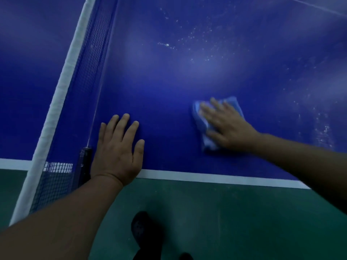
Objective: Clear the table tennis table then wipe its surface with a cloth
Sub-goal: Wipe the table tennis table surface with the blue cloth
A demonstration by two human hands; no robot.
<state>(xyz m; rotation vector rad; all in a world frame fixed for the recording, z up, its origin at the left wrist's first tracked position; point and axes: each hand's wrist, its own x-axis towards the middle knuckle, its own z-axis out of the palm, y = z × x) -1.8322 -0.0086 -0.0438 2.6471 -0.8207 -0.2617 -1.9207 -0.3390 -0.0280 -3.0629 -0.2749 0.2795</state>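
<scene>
A white-topped net (62,87) runs from the lower left of the frame up toward the top centre, its dark mesh hanging beside it, and a black net post (84,162) stands at the near edge of the blue bench (169,76).

Just right of the post, the left hand (117,149) lies palm down on the bench, in the lower left-centre of the frame. Its fingers (124,126) are straight and slightly spread, pointing away from the person and holding nothing. The heel of the hand sits over the white edge line (206,177), and the bare forearm runs back to the lower left corner.

Below the edge line lies green floor (225,212), with a dark shoe (142,229) at the bottom centre.

In the right-centre of the frame a folded light blue cloth (201,126) lies flat on the bench, well apart from the left hand. The right hand (229,126) presses down on it, palm down, with its fingers (208,109) straight and fanned toward the upper left; they lie on top of the cloth and do not curl round it. The hand and cloth are somewhat blurred. The right forearm stretches in from the right edge of the frame, crossing the edge line at the lower right.

White specks and smears (197,40) dot the bench in the upper centre, and more pale streaks show down the right side, beyond the cloth.
</scene>
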